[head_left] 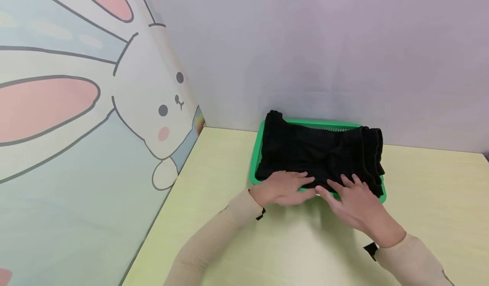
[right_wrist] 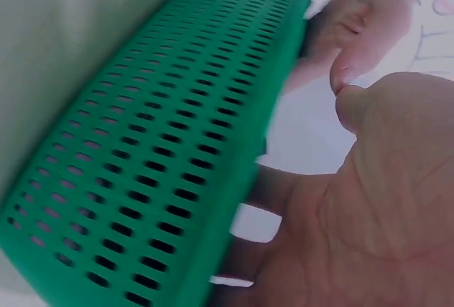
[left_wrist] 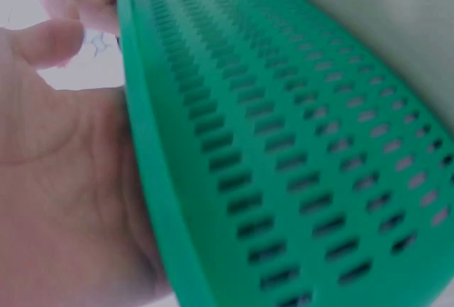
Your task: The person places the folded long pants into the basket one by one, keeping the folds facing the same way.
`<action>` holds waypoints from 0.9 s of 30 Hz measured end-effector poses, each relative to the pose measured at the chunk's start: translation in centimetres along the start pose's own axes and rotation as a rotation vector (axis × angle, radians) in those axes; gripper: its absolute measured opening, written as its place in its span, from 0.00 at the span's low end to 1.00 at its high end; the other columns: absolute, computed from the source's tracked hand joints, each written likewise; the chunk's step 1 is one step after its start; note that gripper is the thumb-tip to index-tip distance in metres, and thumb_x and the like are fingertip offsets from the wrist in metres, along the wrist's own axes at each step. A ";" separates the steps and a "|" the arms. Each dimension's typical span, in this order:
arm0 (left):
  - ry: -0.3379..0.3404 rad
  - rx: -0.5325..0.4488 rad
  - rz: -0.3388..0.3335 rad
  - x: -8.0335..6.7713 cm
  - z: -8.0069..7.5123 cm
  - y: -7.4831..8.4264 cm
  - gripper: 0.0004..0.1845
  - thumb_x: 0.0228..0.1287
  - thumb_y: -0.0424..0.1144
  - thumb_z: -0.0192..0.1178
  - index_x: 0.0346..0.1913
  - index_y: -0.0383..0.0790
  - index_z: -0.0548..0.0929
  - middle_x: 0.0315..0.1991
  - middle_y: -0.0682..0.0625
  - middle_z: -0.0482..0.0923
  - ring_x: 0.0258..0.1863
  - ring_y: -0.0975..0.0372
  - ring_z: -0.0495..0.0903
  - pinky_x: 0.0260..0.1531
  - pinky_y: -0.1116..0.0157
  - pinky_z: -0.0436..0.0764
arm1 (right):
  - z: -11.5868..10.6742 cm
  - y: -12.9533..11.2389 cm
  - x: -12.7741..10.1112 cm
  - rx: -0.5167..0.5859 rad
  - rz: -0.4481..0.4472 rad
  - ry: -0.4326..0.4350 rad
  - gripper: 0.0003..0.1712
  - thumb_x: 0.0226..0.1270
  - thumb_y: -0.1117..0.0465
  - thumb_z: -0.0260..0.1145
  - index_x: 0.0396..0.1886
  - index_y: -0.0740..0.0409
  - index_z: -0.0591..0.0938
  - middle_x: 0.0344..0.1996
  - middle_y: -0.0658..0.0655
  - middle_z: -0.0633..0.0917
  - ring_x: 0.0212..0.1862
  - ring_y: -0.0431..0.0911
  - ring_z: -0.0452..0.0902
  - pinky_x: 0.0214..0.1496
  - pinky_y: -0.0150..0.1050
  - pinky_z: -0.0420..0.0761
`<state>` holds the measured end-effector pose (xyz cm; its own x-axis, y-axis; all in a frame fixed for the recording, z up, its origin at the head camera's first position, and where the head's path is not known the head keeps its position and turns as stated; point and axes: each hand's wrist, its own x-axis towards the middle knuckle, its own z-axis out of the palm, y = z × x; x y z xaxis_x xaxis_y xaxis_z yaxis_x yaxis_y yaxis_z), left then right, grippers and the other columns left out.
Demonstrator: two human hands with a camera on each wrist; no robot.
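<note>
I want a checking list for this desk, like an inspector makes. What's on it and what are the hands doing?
Surface: pale yellow table, bare where visible.
Job's things: green basket with slotted walls, near the back wall; folded black clothes lie in it and spill over its right end.
Clutter: nothing seen.
Hands: left hand and right hand lie flat, fingers on the clothes at the basket's near rim.
Cables: nothing seen.
Surroundings: rabbit picture panel on the left, plain grey wall behind.

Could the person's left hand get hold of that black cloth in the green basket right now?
Probably yes: the left hand already lies on the black cloth at the green basket's near edge, with nothing between them.
</note>
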<state>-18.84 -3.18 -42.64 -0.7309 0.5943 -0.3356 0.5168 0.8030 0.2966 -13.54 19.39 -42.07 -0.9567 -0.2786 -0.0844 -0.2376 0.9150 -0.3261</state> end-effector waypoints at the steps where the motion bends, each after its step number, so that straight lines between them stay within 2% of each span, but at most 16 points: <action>1: 0.002 -0.020 0.005 0.1 -0.4 -0.5 0.37 0.82 0.70 0.30 0.84 0.61 0.61 0.86 0.57 0.56 0.86 0.62 0.56 0.84 0.58 0.58 | -0.4 0.2 0.1 0.009 -0.012 0.019 0.46 0.82 0.28 0.47 0.71 0.62 0.81 0.73 0.79 0.72 0.74 0.80 0.64 0.67 0.78 0.69; 4: 0.046 -0.042 -0.020 0.3 -1.7 -2.4 0.35 0.85 0.67 0.31 0.85 0.60 0.60 0.87 0.53 0.52 0.87 0.57 0.51 0.86 0.54 0.53 | -1.8 1.3 0.9 0.003 -0.086 0.122 0.39 0.83 0.34 0.53 0.69 0.62 0.82 0.75 0.74 0.73 0.75 0.75 0.66 0.66 0.78 0.70; 6: 0.093 -0.003 -0.075 0.6 -2.4 -3.9 0.35 0.85 0.66 0.32 0.86 0.60 0.58 0.88 0.51 0.49 0.88 0.54 0.46 0.87 0.48 0.49 | -2.5 2.6 1.7 -0.029 -0.112 0.184 0.36 0.84 0.37 0.55 0.71 0.62 0.81 0.77 0.73 0.70 0.77 0.75 0.62 0.71 0.78 0.65; 8: 0.120 0.047 -0.148 1.0 -2.7 -5.4 0.35 0.84 0.66 0.33 0.87 0.61 0.56 0.89 0.51 0.45 0.89 0.53 0.42 0.87 0.44 0.44 | -2.9 4.0 2.6 -0.066 -0.098 0.170 0.37 0.86 0.38 0.52 0.74 0.62 0.78 0.80 0.74 0.64 0.81 0.76 0.54 0.76 0.81 0.52; 10: 0.118 0.099 -0.207 1.5 -2.7 -6.7 0.36 0.84 0.66 0.33 0.87 0.60 0.54 0.89 0.50 0.44 0.89 0.54 0.39 0.86 0.42 0.41 | -3.0 5.2 3.3 -0.102 -0.058 0.109 0.39 0.86 0.36 0.47 0.77 0.61 0.74 0.82 0.75 0.60 0.82 0.76 0.48 0.76 0.82 0.43; 13: 0.092 0.179 -0.246 2.2 -2.3 -7.9 0.36 0.83 0.67 0.35 0.87 0.60 0.54 0.89 0.50 0.44 0.89 0.55 0.39 0.86 0.41 0.38 | -2.7 6.4 3.9 -0.146 -0.021 0.043 0.42 0.86 0.33 0.44 0.79 0.59 0.72 0.83 0.74 0.58 0.83 0.75 0.46 0.76 0.83 0.39; 16: 0.095 0.197 -0.249 2.7 -2.1 -8.4 0.37 0.83 0.67 0.35 0.87 0.59 0.54 0.89 0.50 0.45 0.89 0.55 0.40 0.86 0.41 0.38 | -2.3 6.8 4.4 -0.154 -0.025 0.065 0.42 0.85 0.33 0.45 0.78 0.59 0.74 0.82 0.74 0.59 0.83 0.74 0.47 0.76 0.83 0.40; 18: 0.120 0.159 -0.242 2.6 -2.3 -8.6 0.37 0.83 0.67 0.36 0.87 0.59 0.54 0.89 0.50 0.45 0.89 0.55 0.40 0.86 0.41 0.38 | -2.2 6.9 4.4 -0.116 -0.029 0.097 0.42 0.86 0.33 0.45 0.79 0.59 0.73 0.83 0.73 0.59 0.83 0.74 0.47 0.78 0.82 0.37; 20: 0.155 0.111 -0.233 2.1 -2.6 -8.8 0.37 0.83 0.67 0.36 0.87 0.60 0.53 0.89 0.50 0.44 0.89 0.54 0.40 0.86 0.41 0.38 | -2.3 7.1 4.0 -0.065 -0.030 0.144 0.41 0.86 0.34 0.45 0.80 0.59 0.72 0.83 0.73 0.58 0.84 0.74 0.45 0.79 0.80 0.34; 22: 0.206 0.082 -0.231 1.0 -2.9 -9.0 0.37 0.84 0.67 0.35 0.87 0.60 0.52 0.89 0.49 0.44 0.89 0.52 0.41 0.86 0.40 0.39 | -2.5 7.5 3.2 -0.016 -0.022 0.185 0.40 0.87 0.35 0.45 0.82 0.58 0.68 0.84 0.73 0.56 0.84 0.75 0.43 0.79 0.80 0.30; 24: 0.274 0.069 -0.247 -0.8 -3.3 -9.3 0.37 0.84 0.67 0.37 0.87 0.59 0.54 0.89 0.46 0.45 0.89 0.48 0.43 0.85 0.37 0.40 | -2.9 8.2 1.9 0.007 -0.001 0.225 0.39 0.87 0.37 0.45 0.84 0.55 0.64 0.84 0.73 0.54 0.84 0.76 0.40 0.77 0.81 0.28; 27: 0.384 0.073 -0.304 -4.0 -3.7 -10.2 0.38 0.83 0.67 0.39 0.87 0.56 0.56 0.88 0.42 0.47 0.88 0.43 0.44 0.83 0.34 0.42 | -3.9 10.1 -0.8 -0.001 0.065 0.241 0.40 0.87 0.37 0.45 0.88 0.51 0.55 0.85 0.73 0.47 0.84 0.77 0.33 0.72 0.87 0.26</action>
